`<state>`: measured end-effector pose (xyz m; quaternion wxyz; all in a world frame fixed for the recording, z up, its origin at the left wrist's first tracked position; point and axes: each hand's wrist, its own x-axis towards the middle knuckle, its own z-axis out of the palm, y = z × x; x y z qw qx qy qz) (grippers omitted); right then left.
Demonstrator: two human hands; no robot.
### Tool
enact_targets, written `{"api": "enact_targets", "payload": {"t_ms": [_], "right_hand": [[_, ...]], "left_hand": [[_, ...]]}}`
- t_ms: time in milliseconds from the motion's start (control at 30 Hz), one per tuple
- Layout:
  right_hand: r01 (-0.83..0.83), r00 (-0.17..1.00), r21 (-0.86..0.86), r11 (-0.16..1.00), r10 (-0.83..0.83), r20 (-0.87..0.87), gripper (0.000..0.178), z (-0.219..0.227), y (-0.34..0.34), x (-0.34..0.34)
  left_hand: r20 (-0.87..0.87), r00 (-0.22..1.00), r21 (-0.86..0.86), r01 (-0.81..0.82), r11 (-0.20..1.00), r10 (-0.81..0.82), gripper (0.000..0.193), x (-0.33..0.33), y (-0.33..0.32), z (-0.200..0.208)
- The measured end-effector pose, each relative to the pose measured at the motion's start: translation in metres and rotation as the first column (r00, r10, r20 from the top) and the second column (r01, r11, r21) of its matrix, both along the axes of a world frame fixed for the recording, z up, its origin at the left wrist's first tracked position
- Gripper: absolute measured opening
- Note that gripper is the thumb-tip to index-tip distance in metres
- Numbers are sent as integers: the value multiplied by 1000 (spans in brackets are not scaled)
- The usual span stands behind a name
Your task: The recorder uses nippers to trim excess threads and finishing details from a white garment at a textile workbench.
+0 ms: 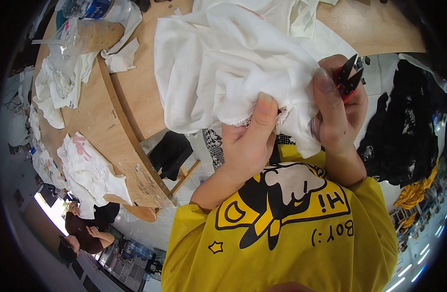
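A white knit garment point(209, 63) lies bunched over the table edge and hangs down in front of me. My left hand point(248, 141) pinches a frayed, stitched edge of it, thumb on top. On the other side, my right hand point(340, 109) is closed round a pair of small thread snips point(350, 78) with red handles and dark blades. The blades stick out above the fingers, apart from each other and pointing away from the cloth. The thumb of that hand also presses along the garment's edge; its fingertips are partly hidden behind the fabric.
On the wooden table point(94, 117) at left are a plastic cup point(92, 36) of brown drink, a bottle point(94, 7), white scraps point(121, 58) and a printed white cloth piece point(89, 165). Black fabric point(403, 121) heaps at right. A stool point(182, 177) stands below; another person point(89, 228) is far left.
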<state>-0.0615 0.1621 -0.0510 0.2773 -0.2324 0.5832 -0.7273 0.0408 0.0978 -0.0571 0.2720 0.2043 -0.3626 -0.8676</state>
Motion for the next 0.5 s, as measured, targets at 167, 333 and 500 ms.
{"api": "enact_targets", "payload": {"t_ms": [167, 333, 500], "right_hand": [[39, 999, -16, 999, -39, -21, 9, 1, -2, -1], [15, 999, 10, 1000, -16, 46, 8, 2, 3, -2], [-12, 995, -107, 994, 0, -103, 8, -6, 3, -7]], "left_hand": [[-122, 992, 227, 14, 974, 14, 35, -4, 1, 1], [-9, 1000, 136, -11, 991, 13, 37, -8, 1, 4], [1, 1000, 42, 30, 999, -30, 39, -6, -8, 2]]}}
